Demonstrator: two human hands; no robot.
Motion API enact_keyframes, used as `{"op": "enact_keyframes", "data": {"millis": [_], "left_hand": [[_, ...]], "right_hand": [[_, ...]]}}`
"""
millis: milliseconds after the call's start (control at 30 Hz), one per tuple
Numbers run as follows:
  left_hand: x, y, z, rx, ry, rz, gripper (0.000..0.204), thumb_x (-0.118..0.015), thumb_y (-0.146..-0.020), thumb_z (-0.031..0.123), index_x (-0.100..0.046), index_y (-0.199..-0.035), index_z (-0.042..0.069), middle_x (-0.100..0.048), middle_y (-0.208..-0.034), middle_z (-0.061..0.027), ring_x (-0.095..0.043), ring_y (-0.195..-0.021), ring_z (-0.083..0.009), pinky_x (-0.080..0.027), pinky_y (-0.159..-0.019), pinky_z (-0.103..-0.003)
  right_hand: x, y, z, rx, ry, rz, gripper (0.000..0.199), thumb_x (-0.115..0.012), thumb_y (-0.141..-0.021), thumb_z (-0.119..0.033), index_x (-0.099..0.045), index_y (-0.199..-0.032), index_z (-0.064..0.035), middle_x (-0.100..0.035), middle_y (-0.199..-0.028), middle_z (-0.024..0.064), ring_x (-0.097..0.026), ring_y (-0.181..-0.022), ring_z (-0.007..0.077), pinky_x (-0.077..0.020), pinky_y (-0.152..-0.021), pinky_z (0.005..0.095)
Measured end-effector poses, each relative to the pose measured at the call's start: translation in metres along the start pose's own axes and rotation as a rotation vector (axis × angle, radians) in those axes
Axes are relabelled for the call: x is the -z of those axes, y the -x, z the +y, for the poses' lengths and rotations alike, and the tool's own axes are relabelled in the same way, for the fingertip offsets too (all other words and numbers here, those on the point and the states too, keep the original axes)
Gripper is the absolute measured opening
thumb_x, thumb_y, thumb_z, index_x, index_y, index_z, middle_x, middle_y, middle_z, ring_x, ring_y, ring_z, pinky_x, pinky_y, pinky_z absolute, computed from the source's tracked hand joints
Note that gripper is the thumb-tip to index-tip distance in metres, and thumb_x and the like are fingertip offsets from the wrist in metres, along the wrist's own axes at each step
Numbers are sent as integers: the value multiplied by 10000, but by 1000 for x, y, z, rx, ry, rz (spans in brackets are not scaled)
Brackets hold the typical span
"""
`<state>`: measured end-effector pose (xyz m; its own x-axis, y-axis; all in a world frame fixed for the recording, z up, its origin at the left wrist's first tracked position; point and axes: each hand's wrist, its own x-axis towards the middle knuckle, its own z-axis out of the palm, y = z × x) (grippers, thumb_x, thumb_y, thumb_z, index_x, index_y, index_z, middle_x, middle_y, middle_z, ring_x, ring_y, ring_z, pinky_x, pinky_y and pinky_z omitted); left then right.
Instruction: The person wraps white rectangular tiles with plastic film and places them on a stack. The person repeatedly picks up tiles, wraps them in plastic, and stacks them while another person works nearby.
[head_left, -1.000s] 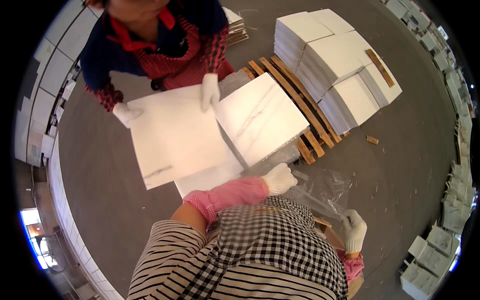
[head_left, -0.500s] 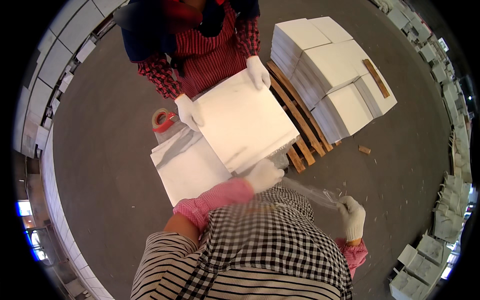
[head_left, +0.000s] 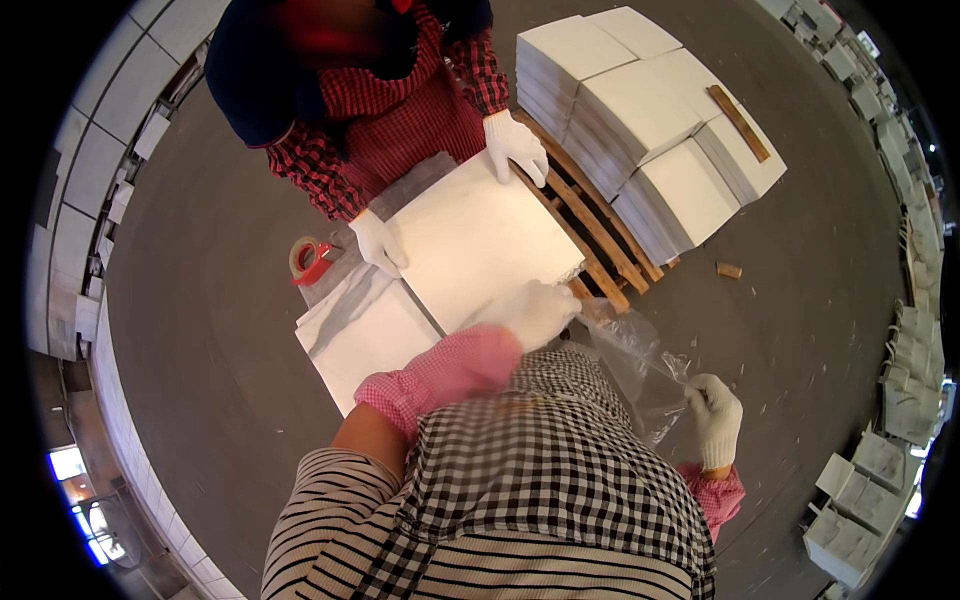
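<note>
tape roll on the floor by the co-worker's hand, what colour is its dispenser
Red, holding a tan tape roll, seen in the head view on the grey floor.

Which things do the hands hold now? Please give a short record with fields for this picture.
left hand: white glove, on the near edge of the white tile
right hand: white glove, gripping clear plastic film
co-worker's hands: two white gloves, holding the far side of the same tile
under the tile: another white tile flat on the floor
behind: wooden pallet with stacks of white tiles
on the floor: red tape roll, small wood piece
</note>
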<state>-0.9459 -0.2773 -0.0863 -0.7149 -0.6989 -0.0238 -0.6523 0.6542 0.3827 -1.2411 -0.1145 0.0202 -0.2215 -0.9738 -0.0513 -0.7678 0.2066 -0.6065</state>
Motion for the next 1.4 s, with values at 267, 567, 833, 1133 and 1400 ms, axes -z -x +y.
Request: {"op": "enact_keyframes", "data": {"millis": [267, 567, 833, 1133, 1400], "left_hand": [[-11, -69, -58, -9, 14, 366, 175, -590, -912, 127, -762, -934, 145, -724, -930, -50, -714, -811, -279, -560, -716, -419], [11, -85, -147, -53, -284, 458, 102, -576, -879, 102, -668, -868, 146, -631, -837, -36, -692, -776, -247, -535, -661, -411], [-5, -53, -219, -20, -581, 313, 55, -620, -840, 92, -659, -869, 118, -618, -864, -50, -676, -724, -250, -531, -659, -404], [-23, -29, -263, 147, -751, -38, 109, -611, -879, 115, -686, -953, 145, -643, -914, -8, -692, -817, -196, -493, -720, -365], [-28, -8, -291, 324, -708, -190, 156, -575, -939, 126, -724, -983, 122, -712, -988, -35, -697, -913, -213, -492, -777, -391]], "right_hand": [[-26, -35, -13, 140, -49, 133, 113, -751, -840, -50, -707, -944, -39, -698, -831, 117, -663, -717, 269, -522, -672, 343], [-98, -85, -29, 406, -62, 139, 122, -780, -818, -86, -711, -914, -59, -732, -930, 116, -699, -849, 326, -552, -757, 406], [-190, -129, -28, 558, -38, 128, 57, -740, -809, -110, -706, -849, -86, -731, -910, 65, -697, -841, 300, -551, -747, 421], [-270, -164, -15, 665, 6, -55, 80, -735, -819, -135, -708, -889, -108, -723, -966, 43, -693, -855, 273, -548, -739, 412], [-313, -199, -16, 835, 4, -104, 74, -651, -784, -105, -651, -857, -108, -637, -892, 30, -639, -824, 270, -512, -714, 421]]}}
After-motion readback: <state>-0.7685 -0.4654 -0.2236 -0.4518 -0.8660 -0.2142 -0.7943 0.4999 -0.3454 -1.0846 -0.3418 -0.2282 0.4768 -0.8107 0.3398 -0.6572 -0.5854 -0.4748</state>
